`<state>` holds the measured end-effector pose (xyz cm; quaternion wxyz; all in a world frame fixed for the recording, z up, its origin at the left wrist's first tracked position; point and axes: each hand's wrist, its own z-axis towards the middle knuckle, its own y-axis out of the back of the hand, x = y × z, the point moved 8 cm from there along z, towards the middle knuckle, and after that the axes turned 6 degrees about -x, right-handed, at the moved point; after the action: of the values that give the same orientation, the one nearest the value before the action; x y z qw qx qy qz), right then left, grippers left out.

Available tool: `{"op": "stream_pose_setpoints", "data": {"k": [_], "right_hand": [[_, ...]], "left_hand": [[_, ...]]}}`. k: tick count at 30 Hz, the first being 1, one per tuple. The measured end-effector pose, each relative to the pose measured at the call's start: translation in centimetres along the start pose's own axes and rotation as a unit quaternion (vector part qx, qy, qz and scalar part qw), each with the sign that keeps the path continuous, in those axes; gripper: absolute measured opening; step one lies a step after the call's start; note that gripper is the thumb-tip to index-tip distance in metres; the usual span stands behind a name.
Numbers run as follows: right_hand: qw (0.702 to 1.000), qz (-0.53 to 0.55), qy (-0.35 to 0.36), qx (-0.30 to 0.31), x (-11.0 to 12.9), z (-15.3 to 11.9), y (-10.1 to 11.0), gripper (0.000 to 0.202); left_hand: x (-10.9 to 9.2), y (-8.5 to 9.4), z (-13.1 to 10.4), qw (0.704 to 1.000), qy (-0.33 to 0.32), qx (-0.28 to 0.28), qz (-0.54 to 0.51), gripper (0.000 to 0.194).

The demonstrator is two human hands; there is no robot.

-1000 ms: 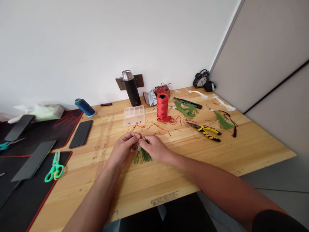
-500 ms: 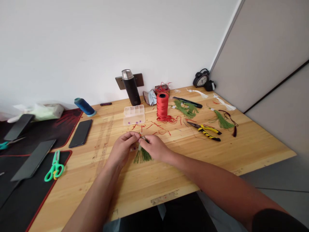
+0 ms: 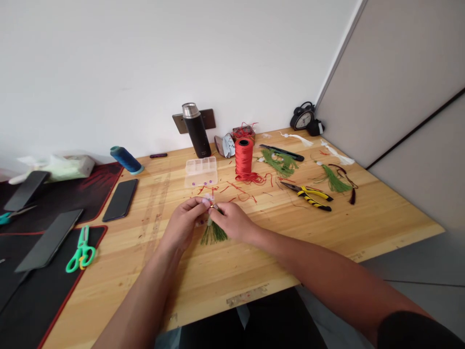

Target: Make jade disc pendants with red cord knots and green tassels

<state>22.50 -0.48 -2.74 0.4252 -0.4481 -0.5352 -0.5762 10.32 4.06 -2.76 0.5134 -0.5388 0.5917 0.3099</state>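
The green tassel (image 3: 214,233) is held above the bench (image 3: 290,247), its strands fanned toward the near edge. Its upper end is pinched between the thumb and fingers of the left hand (image 3: 186,218) and those of the right hand (image 3: 234,222); the fingertips of both hands are brought close together, and the small parts between them are mostly hidden.

Just beyond the hands, red thread scraps (image 3: 238,190) are scattered. Behind these, a clear compartment box (image 3: 201,167) is seen with purple beads in it, and to its right a red spool (image 3: 243,159) is stood upright, loose cord gathered at its base. Yellow-and-black pliers (image 3: 308,194) are laid farther right, with green tassels (image 3: 278,162) and a black cutter (image 3: 281,152) placed behind them.

Near the wall, a black flask (image 3: 198,133) is stood, and an alarm clock (image 3: 302,117) is set in the far right corner. On the left, a phone (image 3: 120,199) is laid flat, a blue spool (image 3: 126,160) is tilted behind it, and green scissors (image 3: 82,252) are rested partly on a dark mat (image 3: 39,308).
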Motion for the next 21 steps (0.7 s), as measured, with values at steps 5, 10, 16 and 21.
{"op": "stream_pose_setpoints", "data": {"k": [5, 10, 16, 21], "right_hand": [[1.000, 0.008, 0.004, -0.002, 0.1, 0.0, 0.0, 0.034], [1.000, 0.019, 0.003, -0.008, -0.1, 0.0, 0.0, 0.034], [1.000, 0.029, 0.003, 0.004, -0.2, 0.1, -0.1, 0.033], [0.999, 0.038, -0.014, 0.015, -0.9, 0.3, -0.4, 0.035]], "left_hand": [[0.1, 0.1, 0.1, 1.000, 0.001, -0.003, -0.003, 0.032], [0.1, 0.1, 0.1, 1.000, 0.002, 0.000, -0.009, 0.033], [-0.1, 0.0, 0.1, 1.000, -0.010, 0.003, -0.007, 0.029], [-0.1, 0.1, 0.1, 1.000, -0.010, 0.002, -0.001, 0.028]]}}
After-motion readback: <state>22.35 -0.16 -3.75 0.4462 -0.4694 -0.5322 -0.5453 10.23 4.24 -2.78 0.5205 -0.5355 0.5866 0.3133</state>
